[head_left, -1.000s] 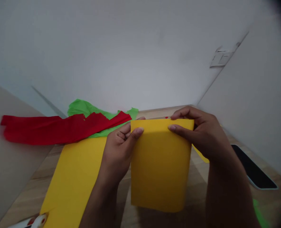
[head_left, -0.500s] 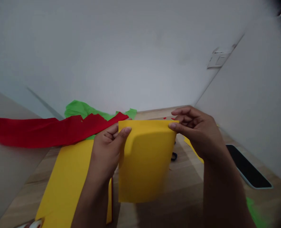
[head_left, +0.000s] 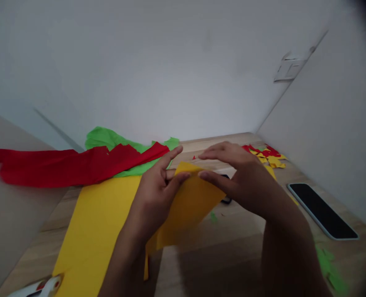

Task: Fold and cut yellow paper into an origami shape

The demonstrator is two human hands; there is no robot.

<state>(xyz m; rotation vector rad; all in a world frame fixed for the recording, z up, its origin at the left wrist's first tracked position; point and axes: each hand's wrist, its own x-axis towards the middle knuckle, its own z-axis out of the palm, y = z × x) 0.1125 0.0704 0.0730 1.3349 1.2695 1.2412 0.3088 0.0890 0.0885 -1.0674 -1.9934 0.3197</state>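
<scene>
Viewing from the head camera: both hands hold one folded yellow paper piece [head_left: 186,206] above the wooden counter [head_left: 232,247]. The left hand [head_left: 156,194] pinches the piece's upper corner, thumb on the near face, index finger extended behind; its grip is clamped on the paper. The right hand [head_left: 241,181] meets the same corner from the right, thumb tip pressed on the near face and the other fingers arched over the top; its grip is also closed on the paper. The piece hangs below and between the two grips, its peak at the fingertips. Its long axis runs diagonally, from the raised corner at upper right down to lower left, and the near face tilts toward the camera. A large yellow sheet [head_left: 99,231] lies flat on the counter under the left forearm. Red crepe strips [head_left: 71,165] overlap green crepe paper [head_left: 109,140] at far left. Paper scraps [head_left: 266,154] lie at far right, with a phone [head_left: 322,210] nearer, face up.
</scene>
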